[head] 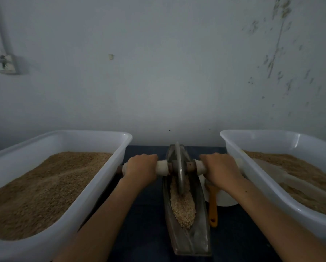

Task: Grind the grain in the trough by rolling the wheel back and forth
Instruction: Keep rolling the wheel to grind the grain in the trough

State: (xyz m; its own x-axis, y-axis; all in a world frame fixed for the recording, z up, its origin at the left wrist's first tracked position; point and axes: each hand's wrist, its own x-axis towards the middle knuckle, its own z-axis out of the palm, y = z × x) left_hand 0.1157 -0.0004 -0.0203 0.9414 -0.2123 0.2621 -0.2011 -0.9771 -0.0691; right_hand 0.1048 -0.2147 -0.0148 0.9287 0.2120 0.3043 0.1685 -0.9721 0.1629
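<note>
Grain (183, 207), pale and coarse, lies heaped in the narrow boat-shaped metal trough (200, 233) at 6 o'clock. A thin metal wheel (180, 173) stands upright in it on a wooden axle (190, 166). The left hand (141, 168) and right hand (221, 169) each grip a white sleeved handle end. Smooth white plastic tubs (109, 167) of brown meal flank it at 9 and 3 o'clock.

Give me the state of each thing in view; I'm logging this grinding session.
Left hand: grips the axle handle.
Right hand: grips the other handle.
Wheel: upright in the trough.
Trough: holds pale grain.
Left tub: nearly full.
Right tub: partly filled.
Orange handle: lying untouched.
</note>
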